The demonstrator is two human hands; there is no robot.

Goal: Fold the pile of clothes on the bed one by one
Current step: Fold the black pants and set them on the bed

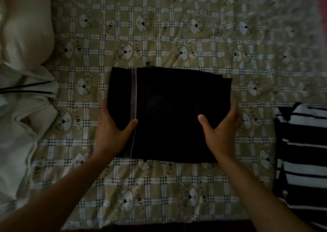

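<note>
A dark garment (169, 107) with a pale stripe down its left part lies folded into a rectangle in the middle of the checked bedsheet (177, 37). My left hand (111, 131) grips its left edge, thumb on top and fingers tucked under the side. My right hand (219, 131) grips the right edge the same way, thumb lying on the cloth. A heap of white clothes (23, 111) with thin dark lines sits at the left. A black and white striped garment (302, 157) lies folded at the right.
A pale pillow (26, 28) rests at the upper left of the bed. The sheet stretches bare behind the dark garment and in front of it down to the bed's near edge (159, 227).
</note>
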